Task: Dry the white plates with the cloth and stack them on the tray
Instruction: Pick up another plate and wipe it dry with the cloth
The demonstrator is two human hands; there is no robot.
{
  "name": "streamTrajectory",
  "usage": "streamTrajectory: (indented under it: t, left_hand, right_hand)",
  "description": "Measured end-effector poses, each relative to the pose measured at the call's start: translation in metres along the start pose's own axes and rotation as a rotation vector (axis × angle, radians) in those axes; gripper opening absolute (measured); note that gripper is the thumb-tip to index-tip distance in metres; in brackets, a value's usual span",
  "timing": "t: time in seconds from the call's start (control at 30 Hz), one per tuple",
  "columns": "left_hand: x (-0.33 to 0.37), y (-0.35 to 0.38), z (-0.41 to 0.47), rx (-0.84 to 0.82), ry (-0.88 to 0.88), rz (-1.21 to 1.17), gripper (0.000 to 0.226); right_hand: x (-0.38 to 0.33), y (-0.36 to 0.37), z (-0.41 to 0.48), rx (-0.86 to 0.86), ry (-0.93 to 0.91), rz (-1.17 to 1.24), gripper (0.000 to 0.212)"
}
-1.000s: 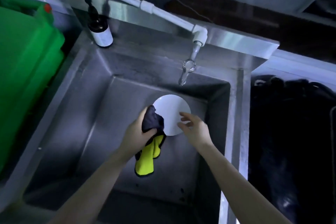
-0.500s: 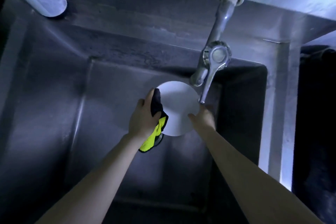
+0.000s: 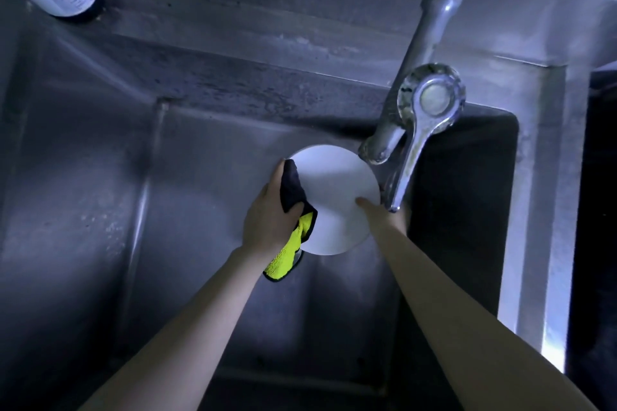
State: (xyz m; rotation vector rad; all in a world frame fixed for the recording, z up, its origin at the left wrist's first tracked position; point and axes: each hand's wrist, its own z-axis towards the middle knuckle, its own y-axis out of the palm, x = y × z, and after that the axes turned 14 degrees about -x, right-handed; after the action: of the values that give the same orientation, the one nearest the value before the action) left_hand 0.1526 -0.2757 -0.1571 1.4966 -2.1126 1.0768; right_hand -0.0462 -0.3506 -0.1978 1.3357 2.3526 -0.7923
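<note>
Now left hand [image 3: 269, 222] is clamping the cloth [image 3: 292, 192] in its fingers [image 3: 277, 177] against the white plate [image 3: 335, 197] for wiping; right hand [image 3: 384, 215] is pinching the opposite rim, steadying it low inside the sink [image 3: 100, 210].

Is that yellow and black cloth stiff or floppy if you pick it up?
Probably floppy: the yellow and black cloth bunches in the left hand and its end droops. Likely light too: that hand holds it against the round white plate.
</note>
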Motion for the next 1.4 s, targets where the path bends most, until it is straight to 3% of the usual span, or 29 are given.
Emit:
streamTrajectory:
  t: [0.1, 0.37, 0.53, 0.63, 0.83, 1.03, 1.17, 1.3, 1.4]
  left_hand:
    - [0.001, -0.003, -0.006, -0.003, 0.008, -0.011, 0.08]
    - [0.0, -0.02, -0.039, 0.043, -0.031, -0.119, 0.085]
    - [-0.004, -0.039, -0.085, 0.114, -0.051, -0.239, 0.082]
    - [-0.001, -0.05, -0.116, 0.187, 0.056, -0.195, 0.079]
    - [0.042, -0.06, -0.181, 0.305, 0.416, 0.012, 0.075]
    - [0.074, -0.021, -0.242, 0.01, 0.778, 0.485, 0.07]
    - [0.104, -0.004, -0.282, -0.018, 0.828, 0.388, 0.064]
    - [0.128, 0.018, -0.301, -0.137, 0.749, 0.065, 0.052]
    - [0.137, 0.025, -0.304, 0.191, 0.679, -0.019, 0.041]
  right_hand:
    - [-0.022, -0.003, -0.021, 0.003, 0.028, 0.068, 0.019]
    - [-0.03, -0.014, -0.056, -0.203, -0.04, 0.137, 0.022]
    - [-0.035, -0.017, -0.099, -0.204, -0.16, 0.161, 0.028]
    - [-0.036, -0.017, -0.136, -0.222, -0.217, 0.226, 0.043]
    - [-0.033, -0.023, -0.211, -0.299, -0.273, 0.439, 0.041]
    - [-0.041, -0.052, -0.276, -0.315, -0.419, 0.57, 0.04]
    - [-0.031, -0.076, -0.311, -0.315, -0.456, 0.636, 0.036]
    - [-0.016, -0.095, -0.341, -0.319, -0.491, 0.669, 0.032]
    - [-0.005, -0.116, -0.361, -0.31, -0.515, 0.732, 0.034]
